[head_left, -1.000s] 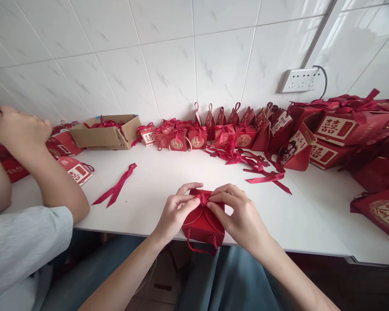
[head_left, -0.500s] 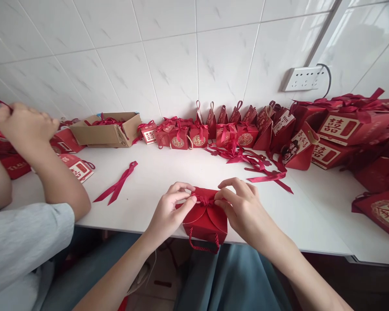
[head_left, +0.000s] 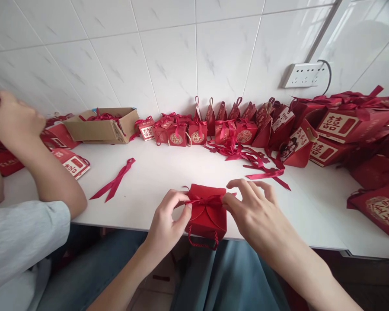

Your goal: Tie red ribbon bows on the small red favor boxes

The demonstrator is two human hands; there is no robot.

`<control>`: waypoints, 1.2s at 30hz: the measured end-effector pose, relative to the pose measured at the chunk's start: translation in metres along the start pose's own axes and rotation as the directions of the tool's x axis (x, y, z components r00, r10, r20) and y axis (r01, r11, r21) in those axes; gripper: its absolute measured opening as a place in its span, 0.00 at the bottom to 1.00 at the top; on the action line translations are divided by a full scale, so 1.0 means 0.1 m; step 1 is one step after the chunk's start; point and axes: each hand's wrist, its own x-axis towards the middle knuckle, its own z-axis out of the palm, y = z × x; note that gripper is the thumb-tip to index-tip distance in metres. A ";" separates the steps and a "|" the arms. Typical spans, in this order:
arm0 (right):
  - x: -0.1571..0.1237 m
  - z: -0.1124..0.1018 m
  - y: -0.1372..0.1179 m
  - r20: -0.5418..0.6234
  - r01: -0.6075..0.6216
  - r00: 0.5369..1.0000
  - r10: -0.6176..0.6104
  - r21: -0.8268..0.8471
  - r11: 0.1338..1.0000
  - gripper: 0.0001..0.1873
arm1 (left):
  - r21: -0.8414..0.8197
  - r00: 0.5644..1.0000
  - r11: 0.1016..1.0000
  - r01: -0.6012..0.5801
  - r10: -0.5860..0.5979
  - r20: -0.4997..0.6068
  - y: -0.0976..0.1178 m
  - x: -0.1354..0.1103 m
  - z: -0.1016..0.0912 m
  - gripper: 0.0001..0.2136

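Observation:
A small red gift box (head_left: 209,220) stands at the front edge of the table, close to me. Across its top lies a red ribbon (head_left: 205,200), knotted in the middle where the curved flaps meet. My left hand (head_left: 170,216) pinches the ribbon's left side between thumb and finger. On the right, my right hand (head_left: 251,205) grips the other side of the ribbon, its remaining fingers raised and bent. A twisted red cord handle (head_left: 201,245) hangs off the box's near side, over the table edge.
A loose ribbon (head_left: 115,181) lies left of the box; a pile of ribbons (head_left: 246,157) lies behind it. Finished red boxes (head_left: 178,134) line the wall, with more stacked boxes (head_left: 340,125) at right. A cardboard box (head_left: 97,131) and a co-worker's arm (head_left: 48,160) are at left.
Both hands have drawn apart along the ribbon, pulling it out to the sides, so the knot now shows plainly. The co-worker's hand has shifted left in view.

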 end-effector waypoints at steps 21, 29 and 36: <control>0.00 0.28 -0.04 0.562 -0.619 0.769 0.305 0.773 0.138 0.22 | -0.422 0.938 0.840 0.341 -0.334 0.092 -0.05 0.04 0.12 0.07; -0.01 0.33 0.10 0.567 -0.573 0.795 0.214 0.818 -0.040 0.23 | -0.536 0.923 0.758 0.372 -0.363 0.128 -0.15 0.08 0.11 0.10; -0.02 0.30 0.17 0.562 -0.576 0.802 0.202 0.817 0.017 0.24 | -0.448 0.946 0.835 0.319 -0.312 0.093 -0.12 0.08 0.09 0.09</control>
